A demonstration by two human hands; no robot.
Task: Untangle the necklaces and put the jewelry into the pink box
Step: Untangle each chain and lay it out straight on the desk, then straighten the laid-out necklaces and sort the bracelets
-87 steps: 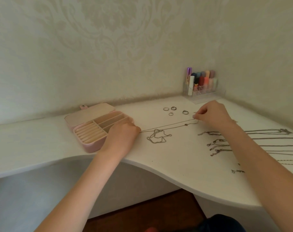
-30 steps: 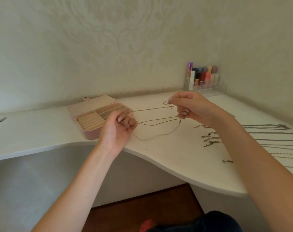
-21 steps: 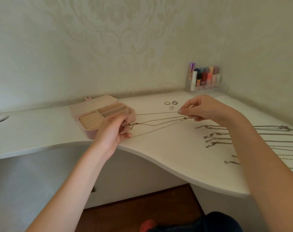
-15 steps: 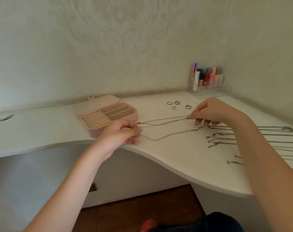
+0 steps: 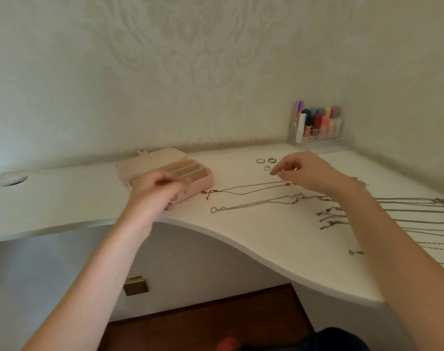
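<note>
two chains (image 5: 248, 197) lie apart on the tabletop (image 5: 254, 239); left hand (image 5: 155, 196) blurred, grip unclear; right hand (image 5: 307, 173) hovers, loosely curled. next: lift one into the box (image 5: 200, 183).

White curvy desk (image 5: 279, 239) tucked in a corner with damask-pattern wallpaper (image 5: 190, 59). Clear organizer (image 5: 319, 138) full of colorful tubes sits at the back right. Cable hole (image 5: 14, 180) on the far left, wall outlet (image 5: 136, 285) underneath, dark wood floor (image 5: 203, 323) below.
</note>
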